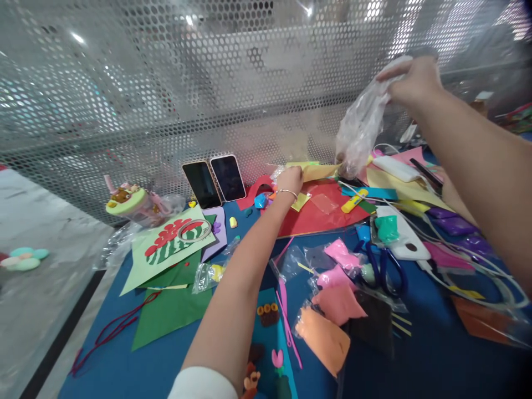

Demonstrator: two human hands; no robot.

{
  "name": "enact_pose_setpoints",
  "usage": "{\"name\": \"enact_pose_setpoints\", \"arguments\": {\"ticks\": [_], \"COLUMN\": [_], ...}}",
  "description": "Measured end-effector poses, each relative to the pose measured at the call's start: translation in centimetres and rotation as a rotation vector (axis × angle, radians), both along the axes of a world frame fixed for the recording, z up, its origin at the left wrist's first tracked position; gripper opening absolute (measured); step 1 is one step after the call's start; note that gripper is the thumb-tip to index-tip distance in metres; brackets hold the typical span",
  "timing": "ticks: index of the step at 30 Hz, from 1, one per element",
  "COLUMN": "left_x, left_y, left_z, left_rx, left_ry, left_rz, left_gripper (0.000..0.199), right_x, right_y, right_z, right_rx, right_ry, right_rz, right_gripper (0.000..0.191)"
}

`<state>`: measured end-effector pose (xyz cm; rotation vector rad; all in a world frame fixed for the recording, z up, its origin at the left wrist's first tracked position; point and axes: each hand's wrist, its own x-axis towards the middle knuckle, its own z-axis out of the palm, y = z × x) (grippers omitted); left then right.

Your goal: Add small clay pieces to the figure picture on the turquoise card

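Observation:
High at the right, my right hand (415, 83) pinches the top of a crumpled clear plastic bag (361, 130), which hangs down to the clutter at the back of the table. My left hand (290, 180) reaches across to the back edge with its fingers closed. A bit of clear plastic shows beside those fingers, but what they grip is hidden. Tan paper (320, 172) lies just right of this hand. Below it is red paper (305, 216), with a yellow glue stick (354, 200) near its right end.
A perforated metal panel (257, 77) rises behind the table. Two phones (228, 177) lean there, near a lidded cup (133, 202). Clay packets (338, 302), blue-handled scissors (384, 269), white cables (469, 244) and a watermelon-patterned picture (166, 249) cover the blue table.

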<state>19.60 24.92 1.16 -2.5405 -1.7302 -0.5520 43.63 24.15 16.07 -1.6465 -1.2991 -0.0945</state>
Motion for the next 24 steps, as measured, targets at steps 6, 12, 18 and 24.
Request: {"name": "enact_pose_setpoints", "arguments": {"ticks": [6, 12, 18, 24], "left_x": [0.0, 0.5, 2.8, 4.5], "left_y": [0.0, -1.0, -4.5, -6.6], "left_z": [0.6, 0.0, -3.1, -4.1], "left_rx": [0.019, 0.029, -0.028, -0.079], "left_ry": [-0.135, -0.179, -0.053, 0.065], "left_rz": [0.093, 0.000, -0.327, -0.440], "left_gripper": [0.032, 0.033, 0.024, 0.029], "right_x": [-0.1, 0.1, -0.4, -0.8], "right_y": [0.7, 0.4, 0.3, 0.8], "right_z": [-0.2, 0.2, 0.8, -0.1], "right_rx": [0.005, 0.045, 0.080, 0.005], "right_ry": [-0.007, -0.027, -0.052, -0.042], "right_rz": [0.016, -0.058, -0.052, 0.018], "right_gripper": [0.050, 0.047, 0.045, 0.046]}}
